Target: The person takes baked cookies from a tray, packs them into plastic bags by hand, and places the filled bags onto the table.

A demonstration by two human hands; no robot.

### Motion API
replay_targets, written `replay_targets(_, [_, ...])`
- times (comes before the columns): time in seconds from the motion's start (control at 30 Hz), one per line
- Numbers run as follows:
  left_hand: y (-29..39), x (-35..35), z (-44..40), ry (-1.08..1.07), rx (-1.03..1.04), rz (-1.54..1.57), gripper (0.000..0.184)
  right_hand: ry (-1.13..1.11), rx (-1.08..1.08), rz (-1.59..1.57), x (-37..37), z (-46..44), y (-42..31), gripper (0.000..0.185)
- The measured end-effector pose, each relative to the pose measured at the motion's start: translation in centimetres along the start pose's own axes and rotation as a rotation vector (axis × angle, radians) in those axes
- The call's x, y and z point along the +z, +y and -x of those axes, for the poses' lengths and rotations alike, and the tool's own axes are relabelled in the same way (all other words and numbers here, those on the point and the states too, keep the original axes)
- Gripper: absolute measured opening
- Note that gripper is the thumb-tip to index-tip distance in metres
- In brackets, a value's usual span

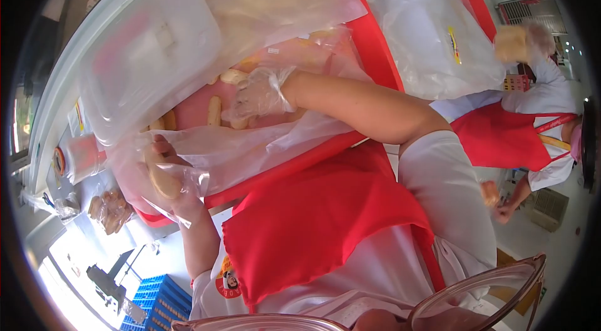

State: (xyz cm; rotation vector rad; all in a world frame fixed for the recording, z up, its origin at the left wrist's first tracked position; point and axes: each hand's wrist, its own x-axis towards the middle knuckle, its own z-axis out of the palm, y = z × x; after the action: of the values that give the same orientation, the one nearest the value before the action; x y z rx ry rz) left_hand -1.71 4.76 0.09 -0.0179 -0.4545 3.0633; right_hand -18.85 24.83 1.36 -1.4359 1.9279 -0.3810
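My left hand [168, 148] is closed around a clear plastic bag with a long bread roll [163, 176] in it, at the crate's near left corner. A thin clear glove covers my right hand [255, 94], which reaches down into the red crate [379, 59]. Its fingers are curled over a bread roll [240, 123] that is partly hidden beneath them. Beside those fingers lie another roll [215, 109] and a paler one [233, 76]. Translucent plastic sheeting [250, 149] lines the crate and folds over its near wall.
A translucent plastic tub [150, 49] rests over the crate's left end. Bagged bread [110, 211] and a tape roll [59, 161] are on the left. Plastic sheeting [432, 30] covers another red crate. At right, a co-worker in a red apron [501, 137] holds bread. Blue crates [156, 303] stand lower left.
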Motion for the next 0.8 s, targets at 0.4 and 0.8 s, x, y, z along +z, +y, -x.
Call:
replay_targets(0.4, [1.1,-0.7,0.1,0.080,0.305,-0.304,0.050,0.257,0.235,-0.857,0.1,1.9,-1.1,0.025])
replay_targets(0.8, [-5.1,1.0,-2.1,0.055,0.491,-0.690,0.050,0.721,0.027,-1.516,3.1,6.6,-8.2,0.045])
